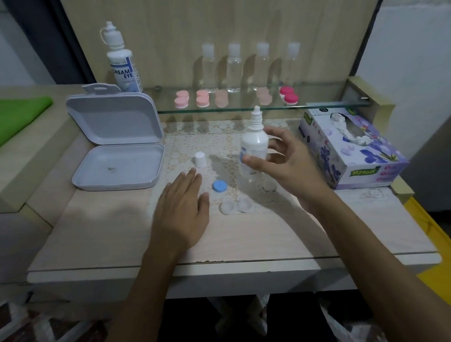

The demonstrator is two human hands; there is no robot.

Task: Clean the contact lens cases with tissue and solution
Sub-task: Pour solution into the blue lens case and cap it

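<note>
While uncapped, solution bottle (254, 146) upright on table (93, 237), just behind open lens case (235, 206). Right hand (286, 162) loosely spread around bottle, grasp uncertain; left hand (184, 210) flat, fingers straight. Best gripped mid-body, tipped slowly over wells.

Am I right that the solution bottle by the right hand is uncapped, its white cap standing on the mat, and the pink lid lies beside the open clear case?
Not quite: the head view shows the lid beside the open clear case is blue, not pink. The rest holds: solution bottle uncapped by the right hand, white cap standing on the mat.

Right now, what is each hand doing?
Left hand: open, flat on the table, holding nothing.
Right hand: fingers loose around the solution bottle; grip cannot be told.
</note>
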